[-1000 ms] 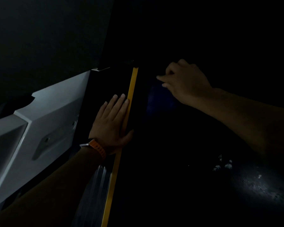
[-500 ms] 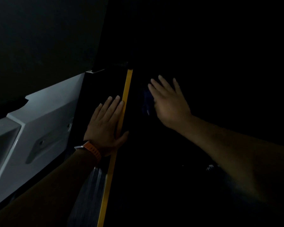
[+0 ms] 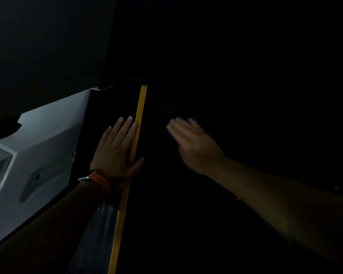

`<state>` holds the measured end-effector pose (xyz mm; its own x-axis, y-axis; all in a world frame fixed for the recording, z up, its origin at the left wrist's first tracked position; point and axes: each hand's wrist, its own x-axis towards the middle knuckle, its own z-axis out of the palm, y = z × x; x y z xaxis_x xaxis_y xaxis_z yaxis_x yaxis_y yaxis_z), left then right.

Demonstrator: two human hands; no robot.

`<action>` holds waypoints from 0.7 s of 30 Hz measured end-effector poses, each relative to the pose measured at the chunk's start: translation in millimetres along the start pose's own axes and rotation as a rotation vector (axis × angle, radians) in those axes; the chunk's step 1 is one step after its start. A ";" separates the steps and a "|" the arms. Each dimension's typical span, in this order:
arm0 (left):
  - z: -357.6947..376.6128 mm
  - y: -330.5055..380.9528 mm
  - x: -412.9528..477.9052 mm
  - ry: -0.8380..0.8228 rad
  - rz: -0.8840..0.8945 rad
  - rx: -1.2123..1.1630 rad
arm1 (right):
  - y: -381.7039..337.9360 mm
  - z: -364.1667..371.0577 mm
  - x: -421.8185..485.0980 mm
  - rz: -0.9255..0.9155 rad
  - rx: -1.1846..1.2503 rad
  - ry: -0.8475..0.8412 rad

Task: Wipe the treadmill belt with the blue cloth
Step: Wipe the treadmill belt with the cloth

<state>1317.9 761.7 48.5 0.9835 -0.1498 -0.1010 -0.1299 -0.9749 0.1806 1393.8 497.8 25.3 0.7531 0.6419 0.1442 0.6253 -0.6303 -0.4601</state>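
A dark exercise room: black treadmill belt (image 3: 186,218), yellow edge stripe (image 3: 141,107), grey moulded machine cover (image 3: 46,143).

On my feed the left wrist carries a watch (image 3: 100,181) with an orange strap, dotted with small holes, and a pale silvery edge at the case. Both forearms are bare as far as I can see them; the right hand (image 3: 196,147) shows blurred in the dim light.
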 end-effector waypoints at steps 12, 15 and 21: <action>3.0 8.8 4.5 -0.049 -0.012 0.156 | 22.2 -5.0 -42.3 0.050 -0.153 0.041; 8.3 32.7 19.1 -0.026 0.067 0.187 | 17.0 -0.4 -57.6 -0.183 -0.212 -0.208; 36.6 82.9 46.8 -0.031 0.070 0.068 | 56.8 -26.6 -35.0 0.438 -0.264 0.097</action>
<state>1348.5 667.9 22.9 0.9675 -0.2216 -0.1214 -0.2071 -0.9708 0.1212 1408.4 427.9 17.4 0.9634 0.2580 0.0736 0.2682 -0.9274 -0.2606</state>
